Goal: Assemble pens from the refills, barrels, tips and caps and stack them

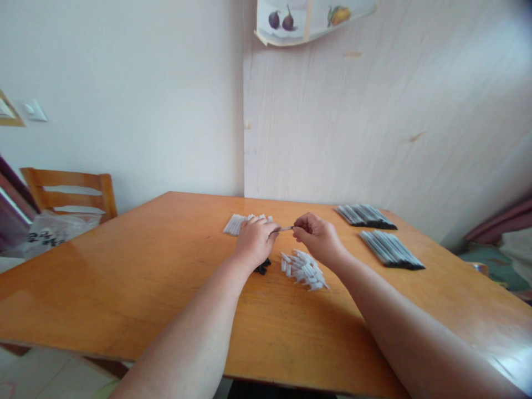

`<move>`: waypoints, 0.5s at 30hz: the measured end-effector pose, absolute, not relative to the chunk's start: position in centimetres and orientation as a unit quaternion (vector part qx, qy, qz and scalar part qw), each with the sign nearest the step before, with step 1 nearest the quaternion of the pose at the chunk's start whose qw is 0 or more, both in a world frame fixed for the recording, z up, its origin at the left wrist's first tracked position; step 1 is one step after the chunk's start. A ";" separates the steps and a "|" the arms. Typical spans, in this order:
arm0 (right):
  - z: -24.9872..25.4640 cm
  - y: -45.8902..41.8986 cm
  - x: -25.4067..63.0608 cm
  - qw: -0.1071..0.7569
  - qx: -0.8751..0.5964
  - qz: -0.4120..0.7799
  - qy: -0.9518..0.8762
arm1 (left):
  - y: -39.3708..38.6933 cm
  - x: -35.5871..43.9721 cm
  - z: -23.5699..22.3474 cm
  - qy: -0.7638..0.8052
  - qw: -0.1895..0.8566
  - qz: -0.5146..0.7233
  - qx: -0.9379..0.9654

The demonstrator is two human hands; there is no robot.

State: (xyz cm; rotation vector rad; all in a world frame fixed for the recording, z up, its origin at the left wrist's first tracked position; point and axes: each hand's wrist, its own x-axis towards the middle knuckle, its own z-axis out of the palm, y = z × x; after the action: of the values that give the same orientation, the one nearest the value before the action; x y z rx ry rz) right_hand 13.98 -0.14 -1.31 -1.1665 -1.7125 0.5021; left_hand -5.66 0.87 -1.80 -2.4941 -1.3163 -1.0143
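A slim, pale pen-like tube point(285, 228) lies level between my two hands, above the middle of the table. My left hand point(254, 239) is closed around its left part. The fingertips of my right hand point(319, 235) pinch its dark right end; whether that end is a separate piece is too small to tell. Behind my left hand lies a row of whitish tubes point(234, 224), partly hidden by the fingers. Small black pieces point(262, 267) show just below my left wrist. Below my right hand is a loose heap of short white plastic pieces point(306, 270).
Two flat bundles of pale pens with black ends, a far bundle point(366, 216) and a nearer bundle point(391, 249), lie on the right of the wooden table point(166, 266). A wooden chair point(70, 188) with a clear plastic bag point(62, 230) stands at the left. A wall closes the back.
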 end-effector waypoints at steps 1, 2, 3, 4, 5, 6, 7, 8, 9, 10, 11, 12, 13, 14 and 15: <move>-1.3 -0.1 14.0 0.482 -0.479 0.202 -0.705 | 0.9 -5.7 -1.8 -0.438 0.071 -0.338 -0.830; -1.3 -0.1 14.0 0.481 -0.480 0.197 -0.707 | 0.9 -5.6 -1.9 -0.437 0.071 -0.338 -0.831; -1.4 0.0 14.1 0.479 -0.481 0.192 -0.709 | 0.9 -5.6 -1.9 -0.437 0.070 -0.338 -0.831; -1.5 0.1 14.1 0.478 -0.482 0.186 -0.710 | 0.9 -5.6 -1.9 -0.437 0.069 -0.337 -0.831; -1.5 0.2 14.1 0.478 -0.482 0.181 -0.712 | 0.9 -5.6 -1.9 -0.437 0.068 -0.337 -0.831; -1.6 0.3 14.1 0.478 -0.482 0.176 -0.713 | 0.9 -5.6 -1.9 -0.436 0.067 -0.338 -0.831; -1.7 0.4 14.1 0.478 -0.482 0.173 -0.714 | 0.9 -5.6 -1.9 -0.435 0.065 -0.338 -0.832; -1.7 0.4 14.1 0.478 -0.481 0.173 -0.714 | 0.9 -5.6 -1.8 -0.434 0.063 -0.339 -0.832; -1.8 0.4 14.1 0.478 -0.479 0.176 -0.714 | 0.8 -5.6 -1.8 -0.433 0.062 -0.339 -0.833; -1.8 0.5 14.1 0.480 -0.478 0.183 -0.713 | 0.8 -5.6 -1.8 -0.432 0.061 -0.339 -0.834; -1.8 0.5 14.1 0.483 -0.475 0.196 -0.709 | 0.8 -5.6 -1.8 -0.430 0.059 -0.341 -0.834; -1.7 0.4 14.1 0.489 -0.472 0.212 -0.702 | 0.8 -5.6 -1.7 -0.428 0.057 -0.343 -0.834; -1.6 0.4 14.1 0.496 -0.467 0.233 -0.694 | 0.8 -5.6 -1.7 -0.427 0.055 -0.345 -0.834; -1.5 0.3 14.1 0.504 -0.462 0.256 -0.684 | 0.9 -5.6 -1.8 -0.427 0.053 -0.347 -0.834; -1.3 0.2 14.1 0.511 -0.455 0.280 -0.674 | 0.9 -5.6 -1.8 -0.426 0.052 -0.349 -0.833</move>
State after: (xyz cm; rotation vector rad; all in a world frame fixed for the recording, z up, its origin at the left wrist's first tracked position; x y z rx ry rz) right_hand 14.11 0.22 -1.32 -1.0954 -1.6224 0.6729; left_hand -5.64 0.90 -1.77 -2.5338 -1.2969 -1.0623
